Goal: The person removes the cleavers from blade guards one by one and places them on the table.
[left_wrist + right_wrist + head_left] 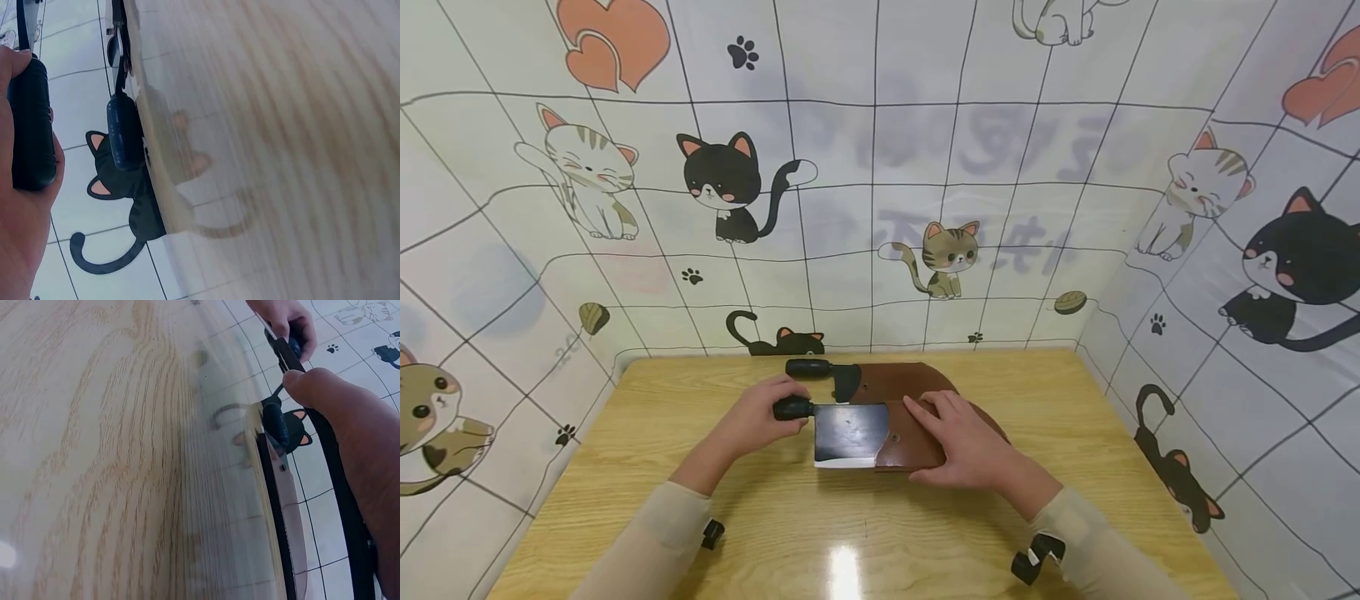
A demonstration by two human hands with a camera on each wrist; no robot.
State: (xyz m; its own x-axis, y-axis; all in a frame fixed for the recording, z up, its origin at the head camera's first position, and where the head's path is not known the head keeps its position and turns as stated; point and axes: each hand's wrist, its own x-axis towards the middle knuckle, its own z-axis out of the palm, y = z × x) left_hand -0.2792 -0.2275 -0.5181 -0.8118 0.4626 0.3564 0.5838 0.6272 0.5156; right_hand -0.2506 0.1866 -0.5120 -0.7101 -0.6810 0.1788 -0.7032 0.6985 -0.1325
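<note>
My left hand [766, 418] grips the black handle [31, 125] of a cleaver. Its broad dark blade [850, 429], with a bright cutting edge towards me, is bare near the handle. The rest of the blade lies hidden inside a brown leather sheath [916, 446]. At the sheath, my right hand [966, 440] holds on with the thumb along one face, as the right wrist view shows. Behind this pair, a second knife with a black handle [807, 367] rests on the table in its own brown sheath [895, 377], partly covered by the held one.
Under everything is a glossy light wooden table [760, 517]. Around its back and sides hangs a white gridded sheet [850, 200] printed with cartoon cats. Black straps with small blocks [1037, 558] sit at both wrists.
</note>
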